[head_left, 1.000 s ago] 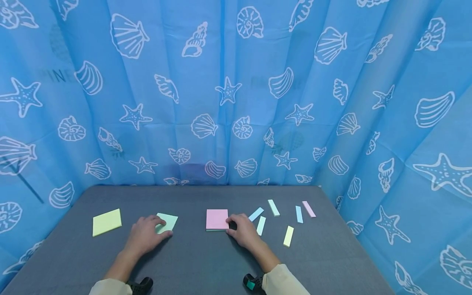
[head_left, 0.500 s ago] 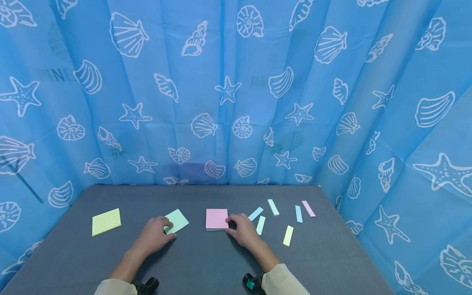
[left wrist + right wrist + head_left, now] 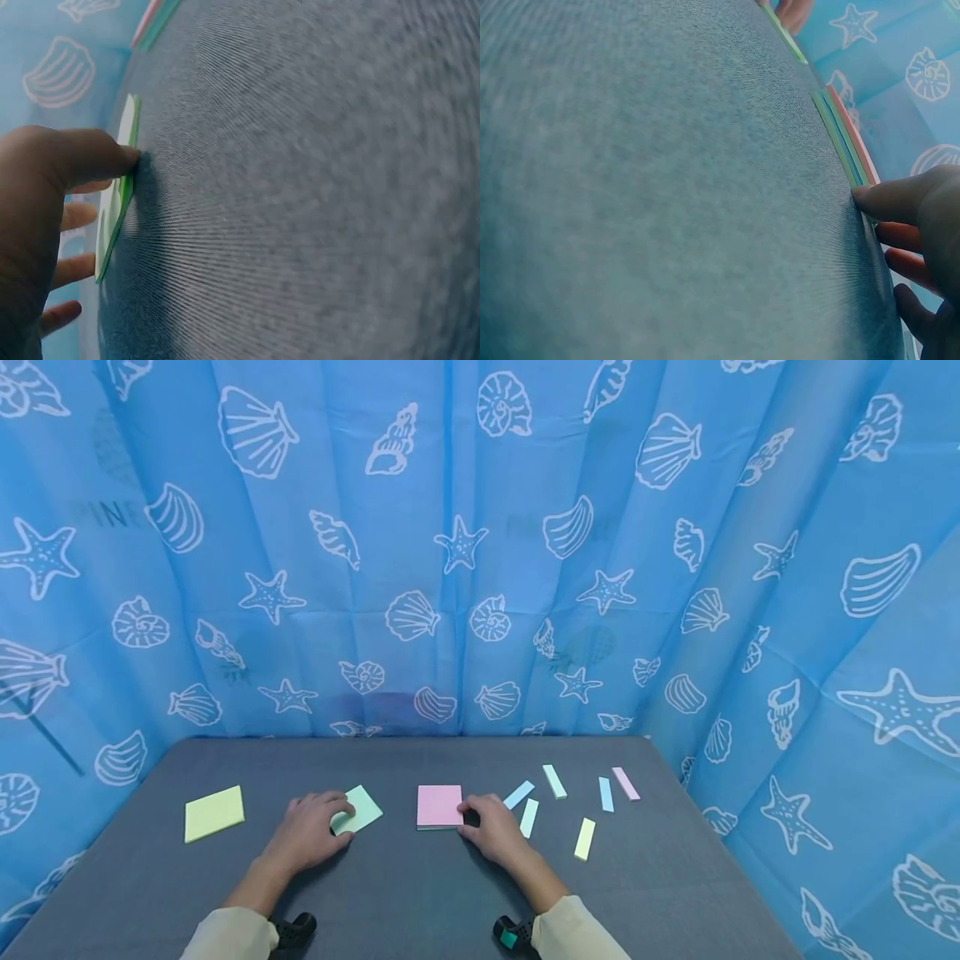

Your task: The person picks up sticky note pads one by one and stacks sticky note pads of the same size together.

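Observation:
My left hand (image 3: 309,831) grips a light green sticky note pad (image 3: 363,810) by its left side; the pad lies turned at an angle on the table. In the left wrist view the thumb presses the near edge of the green pad (image 3: 110,225), with fingers on its far side. My right hand (image 3: 491,831) holds the right edge of a square sticky note stack (image 3: 438,806), pink on top. Seen from the right wrist, the stack (image 3: 846,139) shows green and blue layers beneath the pink, and the thumb touches its near corner.
A yellow sticky note pad (image 3: 214,814) lies at the left of the grey table (image 3: 405,902). Several narrow strip pads are scattered right of my right hand, among them a yellow strip (image 3: 585,839) and a pink strip (image 3: 626,783). A blue shell-patterned curtain (image 3: 450,568) hangs behind.
The green pad has slid to the right with my left hand and turned slightly. My right hand and the pink-topped stack have stayed in place.

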{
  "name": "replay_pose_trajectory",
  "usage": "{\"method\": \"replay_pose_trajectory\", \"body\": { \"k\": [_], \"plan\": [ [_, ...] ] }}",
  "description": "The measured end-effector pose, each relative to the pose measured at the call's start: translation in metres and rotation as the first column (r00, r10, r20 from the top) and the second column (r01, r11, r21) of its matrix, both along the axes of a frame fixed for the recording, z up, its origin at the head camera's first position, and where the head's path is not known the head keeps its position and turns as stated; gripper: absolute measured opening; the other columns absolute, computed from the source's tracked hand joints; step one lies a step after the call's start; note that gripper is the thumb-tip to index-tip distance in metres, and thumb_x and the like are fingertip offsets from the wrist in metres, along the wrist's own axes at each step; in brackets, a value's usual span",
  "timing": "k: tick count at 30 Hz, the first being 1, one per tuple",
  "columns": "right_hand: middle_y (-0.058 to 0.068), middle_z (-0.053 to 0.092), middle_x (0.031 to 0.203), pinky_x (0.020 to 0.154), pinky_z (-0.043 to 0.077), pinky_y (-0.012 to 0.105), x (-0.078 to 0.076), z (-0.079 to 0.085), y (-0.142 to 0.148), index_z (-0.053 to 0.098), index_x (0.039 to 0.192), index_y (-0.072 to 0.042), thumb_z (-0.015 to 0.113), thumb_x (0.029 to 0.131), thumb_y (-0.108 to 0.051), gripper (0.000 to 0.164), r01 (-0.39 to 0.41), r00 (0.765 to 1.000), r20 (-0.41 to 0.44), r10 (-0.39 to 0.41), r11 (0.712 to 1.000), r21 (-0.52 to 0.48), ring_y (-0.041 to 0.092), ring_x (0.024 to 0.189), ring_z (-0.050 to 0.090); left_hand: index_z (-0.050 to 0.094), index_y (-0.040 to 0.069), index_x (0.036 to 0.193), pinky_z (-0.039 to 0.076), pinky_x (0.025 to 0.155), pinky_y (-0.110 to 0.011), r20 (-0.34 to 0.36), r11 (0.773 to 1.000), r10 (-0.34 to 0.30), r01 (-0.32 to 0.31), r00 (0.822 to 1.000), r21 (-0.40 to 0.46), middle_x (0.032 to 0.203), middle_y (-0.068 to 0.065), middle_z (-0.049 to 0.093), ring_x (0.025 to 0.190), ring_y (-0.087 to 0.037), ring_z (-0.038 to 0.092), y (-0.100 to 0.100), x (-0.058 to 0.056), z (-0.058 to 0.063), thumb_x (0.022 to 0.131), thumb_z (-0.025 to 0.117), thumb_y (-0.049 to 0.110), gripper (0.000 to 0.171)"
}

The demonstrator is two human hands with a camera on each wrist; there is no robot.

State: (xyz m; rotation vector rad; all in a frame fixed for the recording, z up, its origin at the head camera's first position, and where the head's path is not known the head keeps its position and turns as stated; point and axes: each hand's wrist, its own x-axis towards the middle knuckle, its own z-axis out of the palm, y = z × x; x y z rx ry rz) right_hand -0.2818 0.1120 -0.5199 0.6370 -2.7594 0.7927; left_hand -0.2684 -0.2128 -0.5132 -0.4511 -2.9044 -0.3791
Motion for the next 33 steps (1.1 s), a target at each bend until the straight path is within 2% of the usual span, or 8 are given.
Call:
{"method": "replay_pose_trajectory", "body": {
  "k": [6, 10, 15, 21, 27, 33],
  "plan": [
    [0.002, 0.068, 0.106, 0.088, 0.047, 0.042, 0.0, 0.001, -0.001, 0.07, 0.107, -0.013, 0.077, 0.084, -0.018, 0.025, 0.016, 1.0, 0.015, -0.016, 1.0, 0.002, 0.02, 0.101, 0.057, 0.07, 0.021, 0.099, 0.039, 0.081, -0.053, -0.067, 0.999, -0.025, 0.022, 0.997, -0.046, 0.115, -0.005, 0.064, 0.105, -0.031, 0.06, 0.002, -0.002, 0.001, 0.079, 0.076, 0.038, 0.026],
    [0.002, 0.068, 0.105, 0.087, 0.048, 0.042, 0.0, 0.0, -0.001, 0.07, 0.106, -0.012, 0.077, 0.084, -0.017, 0.024, 0.004, 1.0, 0.01, -0.004, 1.0, 0.001, 0.02, 0.1, 0.058, 0.07, 0.02, 0.101, 0.038, 0.082, -0.053, -0.089, 1.0, -0.01, 0.008, 0.996, -0.015, 0.115, -0.006, 0.064, 0.104, -0.03, 0.061, 0.001, -0.002, -0.002, 0.078, 0.075, 0.037, 0.029],
    [0.002, 0.068, 0.104, 0.086, 0.048, 0.042, 0.0, -0.001, 0.0, 0.07, 0.105, -0.012, 0.078, 0.084, -0.018, 0.023, -0.005, 1.0, 0.002, 0.005, 1.0, -0.001, 0.02, 0.099, 0.058, 0.071, 0.018, 0.107, 0.037, 0.086, -0.055, -0.069, 0.995, 0.038, -0.032, 0.997, 0.091, 0.118, -0.007, 0.063, 0.108, -0.031, 0.06, -0.002, -0.001, -0.004, 0.079, 0.077, 0.034, 0.033],
    [0.001, 0.068, 0.104, 0.086, 0.048, 0.04, -0.001, -0.001, 0.0, 0.07, 0.106, -0.013, 0.077, 0.084, -0.018, 0.024, 0.0, 1.0, 0.003, 0.0, 1.0, -0.001, 0.019, 0.098, 0.057, 0.071, 0.016, 0.108, 0.036, 0.086, -0.056, -0.056, 0.982, 0.043, -0.032, 0.997, 0.186, 0.119, -0.008, 0.063, 0.111, -0.032, 0.058, -0.005, 0.001, -0.003, 0.08, 0.078, 0.031, 0.033],
    [0.002, 0.068, 0.104, 0.085, 0.049, 0.041, 0.0, -0.002, 0.001, 0.07, 0.106, -0.012, 0.078, 0.083, -0.017, 0.024, -0.007, 1.0, -0.009, 0.007, 1.0, -0.004, 0.019, 0.098, 0.057, 0.071, 0.017, 0.109, 0.036, 0.084, -0.053, -0.029, 0.976, 0.044, -0.037, 0.999, 0.215, 0.121, -0.008, 0.062, 0.113, -0.032, 0.057, -0.008, 0.0, -0.004, 0.08, 0.079, 0.032, 0.033],
    [0.002, 0.068, 0.103, 0.084, 0.048, 0.041, 0.0, -0.002, 0.001, 0.07, 0.105, -0.012, 0.078, 0.083, -0.016, 0.024, -0.016, 1.0, -0.022, 0.016, 1.0, -0.011, 0.019, 0.097, 0.057, 0.071, 0.017, 0.111, 0.036, 0.084, -0.058, -0.006, 0.979, 0.04, -0.038, 0.999, 0.199, 0.123, -0.011, 0.061, 0.115, -0.036, 0.055, -0.009, -0.001, -0.006, 0.079, 0.079, 0.04, 0.04]
  ]
}}
